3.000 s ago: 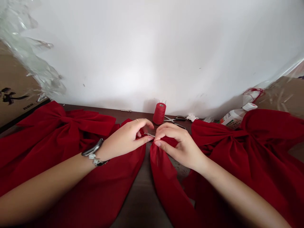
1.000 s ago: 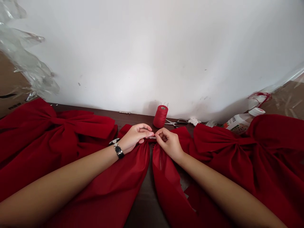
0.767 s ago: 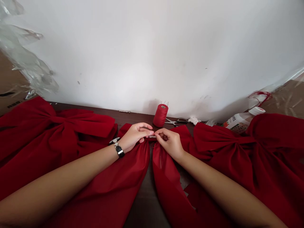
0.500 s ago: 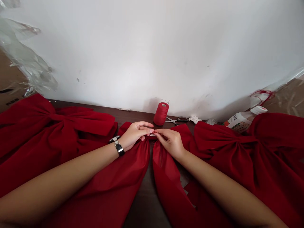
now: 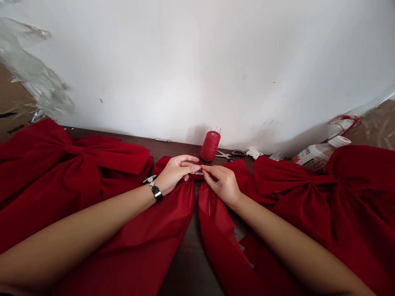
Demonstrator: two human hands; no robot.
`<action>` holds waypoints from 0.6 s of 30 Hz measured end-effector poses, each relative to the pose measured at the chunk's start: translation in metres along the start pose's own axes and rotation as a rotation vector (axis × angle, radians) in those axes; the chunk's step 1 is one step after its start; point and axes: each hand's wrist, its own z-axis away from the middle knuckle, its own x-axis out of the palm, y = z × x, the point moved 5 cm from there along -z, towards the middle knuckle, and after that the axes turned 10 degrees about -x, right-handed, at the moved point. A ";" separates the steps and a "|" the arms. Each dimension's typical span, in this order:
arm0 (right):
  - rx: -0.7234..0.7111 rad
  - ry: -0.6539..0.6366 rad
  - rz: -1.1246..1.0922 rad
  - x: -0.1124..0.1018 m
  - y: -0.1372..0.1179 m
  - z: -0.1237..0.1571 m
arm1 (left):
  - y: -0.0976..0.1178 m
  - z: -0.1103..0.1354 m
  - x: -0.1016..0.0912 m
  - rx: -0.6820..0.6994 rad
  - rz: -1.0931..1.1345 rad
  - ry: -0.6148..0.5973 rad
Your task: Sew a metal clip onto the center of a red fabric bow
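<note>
My left hand [image 5: 176, 172], a watch on its wrist, pinches with thumb and forefinger at the gathered middle of a large red fabric bow [image 5: 148, 234]. My right hand [image 5: 222, 183] is closed in a pinch, its fingertips meeting those of the left; what lies between them is too small to make out. Just below the fingertips shows a small metal clip [image 5: 199, 173] against the gather. A thin needle [image 5: 209, 207] lies along the red cloth under my right hand. The bow's two long tails fall toward me on either side of a dark gap.
A red thread spool [image 5: 210, 146] with needles on top stands behind my hands, scissors [image 5: 226, 155] beside it. Another metal clip [image 5: 162, 140] lies near the wall. Finished-looking red bows [image 5: 74, 152] flank both sides. A white-capped bottle [image 5: 321, 154] leans at right on the dark table [image 5: 185, 250].
Both hands keep the same pinch at the bow's middle, with only slight finger movement. The right fingertips have risen a little and more of the metal clip shows. The view has shifted slightly.
</note>
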 end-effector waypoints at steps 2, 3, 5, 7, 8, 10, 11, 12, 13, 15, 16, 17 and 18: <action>0.009 -0.008 -0.005 0.001 0.001 0.001 | -0.001 0.000 0.000 0.012 -0.006 0.017; 0.015 -0.011 -0.012 0.002 0.001 0.001 | -0.001 0.000 0.000 0.018 -0.012 0.025; 0.029 -0.015 -0.031 0.002 0.002 0.002 | -0.002 0.000 -0.001 0.027 -0.030 0.039; 0.062 -0.014 -0.068 0.003 0.002 0.002 | -0.002 0.000 -0.001 0.035 -0.047 0.050; 0.098 -0.006 -0.101 0.003 0.003 0.002 | -0.002 0.000 -0.001 0.039 -0.054 0.055; 0.216 0.014 -0.208 0.004 0.008 0.004 | -0.002 0.001 -0.001 0.046 -0.063 0.061; 0.288 0.024 -0.274 0.006 0.011 0.005 | -0.001 0.001 -0.001 0.051 -0.068 0.061; 0.355 0.034 -0.339 0.007 0.014 0.006 | -0.001 0.002 0.000 0.055 -0.075 0.059; 0.409 0.041 -0.393 0.009 0.016 0.007 | -0.001 0.002 0.001 0.058 -0.082 0.056; 0.456 0.050 -0.448 0.011 0.018 0.008 | 0.000 0.003 0.002 0.060 -0.091 0.050; 0.453 0.054 -0.449 0.011 0.019 0.008 | 0.000 0.003 0.002 0.057 -0.092 0.048; 0.436 0.055 -0.437 0.010 0.018 0.007 | 0.001 0.003 0.002 0.051 -0.090 0.048; 0.409 0.053 -0.415 0.009 0.018 0.006 | 0.001 0.003 0.002 0.041 -0.088 0.046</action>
